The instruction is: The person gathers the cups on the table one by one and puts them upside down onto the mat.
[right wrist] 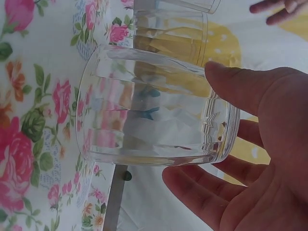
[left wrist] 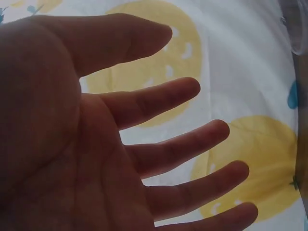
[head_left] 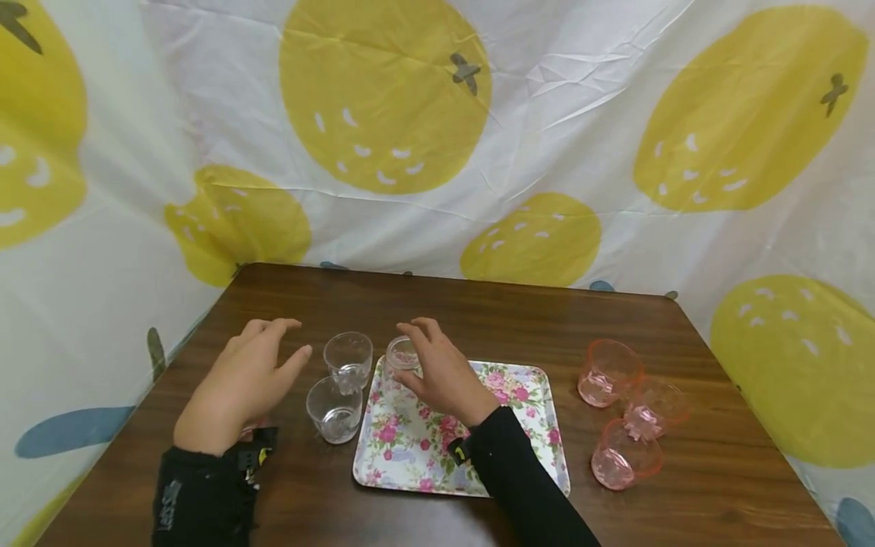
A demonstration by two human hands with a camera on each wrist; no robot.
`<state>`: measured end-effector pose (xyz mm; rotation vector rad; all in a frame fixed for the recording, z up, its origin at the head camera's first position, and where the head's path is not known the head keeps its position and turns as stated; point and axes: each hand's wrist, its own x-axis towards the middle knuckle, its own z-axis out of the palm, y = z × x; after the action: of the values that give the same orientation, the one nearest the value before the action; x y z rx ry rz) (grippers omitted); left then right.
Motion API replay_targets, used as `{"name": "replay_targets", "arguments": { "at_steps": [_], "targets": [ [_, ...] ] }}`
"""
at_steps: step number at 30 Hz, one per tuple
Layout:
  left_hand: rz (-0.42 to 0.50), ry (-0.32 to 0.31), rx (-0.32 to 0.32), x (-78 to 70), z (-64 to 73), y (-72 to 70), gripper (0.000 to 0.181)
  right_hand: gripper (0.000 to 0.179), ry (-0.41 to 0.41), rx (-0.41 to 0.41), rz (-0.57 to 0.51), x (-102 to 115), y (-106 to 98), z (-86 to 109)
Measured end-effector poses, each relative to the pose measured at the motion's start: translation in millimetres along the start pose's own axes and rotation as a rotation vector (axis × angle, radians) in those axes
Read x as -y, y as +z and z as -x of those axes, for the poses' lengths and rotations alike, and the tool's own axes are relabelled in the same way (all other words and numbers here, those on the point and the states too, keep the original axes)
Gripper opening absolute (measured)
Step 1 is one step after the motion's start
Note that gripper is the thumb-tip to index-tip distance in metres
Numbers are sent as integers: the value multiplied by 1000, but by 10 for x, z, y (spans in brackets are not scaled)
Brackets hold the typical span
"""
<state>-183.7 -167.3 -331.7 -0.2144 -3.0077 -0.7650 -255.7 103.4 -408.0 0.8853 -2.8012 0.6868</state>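
A clear plastic cup (right wrist: 149, 110) stands upside down on the flowered tray (head_left: 399, 456), at its far left corner. My right hand (head_left: 447, 372) is around this cup near its raised base, thumb on one side and fingers on the other. Left of the tray, two more clear cups stand upright: one farther back (head_left: 349, 352) and one nearer (head_left: 335, 414). My left hand (head_left: 239, 380) hovers to the left of those two, palm turned toward them. Its fingers are spread and hold nothing, as the left wrist view shows.
Three pink clear cups (head_left: 611, 372) stand close together on the brown wooden table (head_left: 718, 479), to the right of the tray. A white cloth (head_left: 547, 91) with a yellow fruit print hangs behind the table and along its sides.
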Motion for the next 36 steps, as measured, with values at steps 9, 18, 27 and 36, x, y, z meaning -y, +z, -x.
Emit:
{"name": "replay_targets", "arguments": {
  "at_steps": [9,18,27,36],
  "targets": [
    [-80,-87,71,156,62,6,90,79,13,23,-42,-21,-42,28],
    [-107,-163,172,300,130,-46,114,85,29,22,-54,-28,-112,33],
    [-62,-223,265,484,114,-25,118,84,18,-6,-50,-41,-173,35],
    [-41,-242,309,575,99,78,81,81,27,-28,-76,-69,-192,41]
  ]
}}
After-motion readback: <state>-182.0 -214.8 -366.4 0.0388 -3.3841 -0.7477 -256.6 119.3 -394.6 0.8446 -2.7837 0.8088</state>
